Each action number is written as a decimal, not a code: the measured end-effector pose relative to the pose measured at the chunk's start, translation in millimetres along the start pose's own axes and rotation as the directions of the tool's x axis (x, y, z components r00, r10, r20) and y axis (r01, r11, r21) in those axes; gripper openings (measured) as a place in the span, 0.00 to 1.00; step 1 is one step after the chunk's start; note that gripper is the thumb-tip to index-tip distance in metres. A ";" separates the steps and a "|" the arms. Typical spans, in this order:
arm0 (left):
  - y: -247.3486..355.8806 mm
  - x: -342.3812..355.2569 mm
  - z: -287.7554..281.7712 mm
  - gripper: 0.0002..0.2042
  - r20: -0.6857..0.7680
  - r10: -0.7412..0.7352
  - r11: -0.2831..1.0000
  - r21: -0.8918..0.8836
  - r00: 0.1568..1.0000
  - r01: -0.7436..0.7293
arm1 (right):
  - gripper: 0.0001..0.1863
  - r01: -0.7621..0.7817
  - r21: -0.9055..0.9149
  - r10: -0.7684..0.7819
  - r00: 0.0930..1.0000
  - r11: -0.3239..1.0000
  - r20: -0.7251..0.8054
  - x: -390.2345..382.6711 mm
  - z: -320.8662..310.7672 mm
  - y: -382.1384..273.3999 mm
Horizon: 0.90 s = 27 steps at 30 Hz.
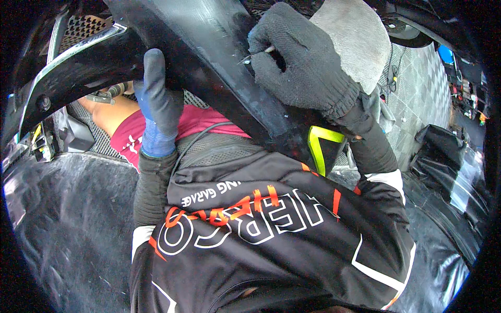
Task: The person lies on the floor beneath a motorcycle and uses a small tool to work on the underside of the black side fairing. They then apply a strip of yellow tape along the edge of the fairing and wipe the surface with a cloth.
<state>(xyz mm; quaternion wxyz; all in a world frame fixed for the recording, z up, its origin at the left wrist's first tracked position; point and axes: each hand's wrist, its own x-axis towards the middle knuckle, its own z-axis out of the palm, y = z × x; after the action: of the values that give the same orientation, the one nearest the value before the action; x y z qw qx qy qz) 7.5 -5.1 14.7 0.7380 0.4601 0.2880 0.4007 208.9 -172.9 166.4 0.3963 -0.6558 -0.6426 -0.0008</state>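
Right hand (300, 60), in a dark knit glove: thumb and forefinger are pinched together on a slim pale tool (270, 49), whose thin end projects leftward over the glossy black body panel (206, 39). Contact between that end and the panel cannot be confirmed. The remaining fingers are curled into the palm.

Left hand (159, 99), in a blue and grey glove: one digit stands extended, its tip just beside the panel's dark near side. The other fingers are largely hidden; whether they grip anything cannot be told.

The panel runs diagonally between the two hands, passing beneath the right fingers. A black curved trim piece (73, 68) lies left of the left fingers. A yellow-green angular strip (314, 146) sits below the right fingers, a grey rounded pad (357, 39) to their right.

Progress: work on the panel is judged under way. Its face shows pale streaks and scuffs; no portion can be certified finished, and the amount outstanding cannot be determined.
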 end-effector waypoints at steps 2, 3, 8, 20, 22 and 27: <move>-2.7 0.1 -3.0 0.16 0.054 0.062 0.993 0.094 0.997 -0.067 | 0.09 0.029 -0.020 -0.028 0.999 0.999 0.037 -1.8 -2.8 -0.6; -3.6 0.3 -3.3 0.16 0.071 0.069 0.991 0.111 0.995 -0.077 | 0.09 0.000 -0.026 0.001 1.000 1.000 0.027 -0.7 -2.8 -0.9; -2.3 -0.8 -2.0 0.15 0.074 0.074 0.995 0.064 0.994 -0.079 | 0.09 -0.035 -0.057 0.038 0.998 0.998 0.044 -1.7 -2.6 -2.7; -5.8 1.2 -8.5 0.16 0.231 0.317 0.803 0.450 0.920 -0.390 | 0.09 -0.028 -0.029 0.028 0.999 0.999 0.034 -5.2 -7.4 1.1; -3.4 0.5 -3.7 0.16 0.114 0.191 0.947 0.240 0.975 -0.214 | 0.09 -0.051 -0.051 0.052 0.998 0.997 0.022 -4.6 -4.5 2.1; -8.7 3.8 -8.8 0.16 0.285 0.380 0.670 0.571 0.880 -0.474 | 0.08 0.005 -0.036 -0.003 0.999 0.999 0.041 -4.8 -7.1 2.1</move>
<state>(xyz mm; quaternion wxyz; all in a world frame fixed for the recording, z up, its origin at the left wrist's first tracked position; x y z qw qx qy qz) 5.4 -0.2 3.0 0.4462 0.7600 0.2352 0.4099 213.4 -180.4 167.7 0.3712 -0.6615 -0.6516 0.0000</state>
